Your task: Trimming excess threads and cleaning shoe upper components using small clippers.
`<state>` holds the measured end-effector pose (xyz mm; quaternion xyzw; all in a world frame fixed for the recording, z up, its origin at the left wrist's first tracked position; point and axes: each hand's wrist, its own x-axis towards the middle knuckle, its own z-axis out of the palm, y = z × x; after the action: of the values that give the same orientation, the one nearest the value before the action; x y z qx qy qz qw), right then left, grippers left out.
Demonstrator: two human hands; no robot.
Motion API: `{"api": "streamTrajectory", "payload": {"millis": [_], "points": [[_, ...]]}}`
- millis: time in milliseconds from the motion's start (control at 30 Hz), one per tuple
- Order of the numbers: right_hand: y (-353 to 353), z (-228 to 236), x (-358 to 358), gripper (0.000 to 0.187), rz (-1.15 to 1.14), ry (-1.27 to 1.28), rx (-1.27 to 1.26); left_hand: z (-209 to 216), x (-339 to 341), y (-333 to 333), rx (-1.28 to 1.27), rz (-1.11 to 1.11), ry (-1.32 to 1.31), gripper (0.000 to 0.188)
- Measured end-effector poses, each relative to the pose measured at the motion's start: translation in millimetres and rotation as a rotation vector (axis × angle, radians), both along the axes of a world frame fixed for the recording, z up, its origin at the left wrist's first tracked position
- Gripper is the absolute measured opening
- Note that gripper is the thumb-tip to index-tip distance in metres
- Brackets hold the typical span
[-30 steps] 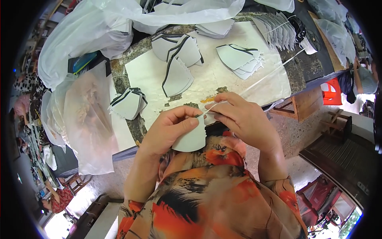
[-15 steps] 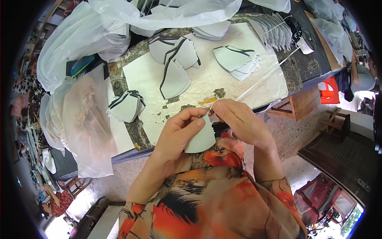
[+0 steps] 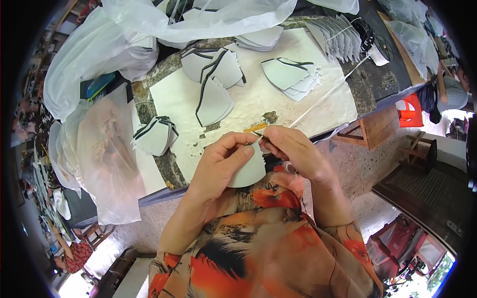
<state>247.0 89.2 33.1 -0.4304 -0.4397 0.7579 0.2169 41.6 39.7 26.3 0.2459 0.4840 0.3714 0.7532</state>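
My left hand (image 3: 218, 161) pinches a pale, curved flat piece (image 3: 250, 171) with a notched edge, thumb on its face, just beyond the near edge of the table. My right hand (image 3: 298, 151) is closed at the piece's upper corner, and its fingertips grip a small, thin dark item (image 3: 258, 133), too small to name. A narrow white strip (image 3: 323, 100) runs from beside my right hand toward the far right. Ahead of my hands lie several similar pale pieces (image 3: 214, 102) with black edging, and a small stack (image 3: 155, 139) sits at the left.
Another fanned pile (image 3: 288, 74) lies at the right of the white sheet (image 3: 243, 104). Grey scalloped pieces (image 3: 335, 37) are bundled at the far right. Plastic bags (image 3: 109, 154) cover the table's left side. A wooden stool (image 3: 367, 131) stands to the right.
The held piece has tilted slightly, and more of its notched edge shows. My right hand has shifted slightly left at its corner. The white strip's near end sits a little lower left.
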Motion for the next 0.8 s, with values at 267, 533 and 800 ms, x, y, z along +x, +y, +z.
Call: {"api": "streamTrajectory", "payload": {"millis": [267,533,800], "points": [[9,-13,10,0.044,-0.041,0.064,-0.143,-6,-9,3,0.022,-0.058,0.011,0.021],[11,5,10,0.024,-0.016,-0.094,0.043,4,3,12,0.169,-0.021,0.062,0.048],[13,4,31,0.016,-0.006,-0.062,0.075,10,-3,29,0.197,-0.206,0.097,0.077]]}}
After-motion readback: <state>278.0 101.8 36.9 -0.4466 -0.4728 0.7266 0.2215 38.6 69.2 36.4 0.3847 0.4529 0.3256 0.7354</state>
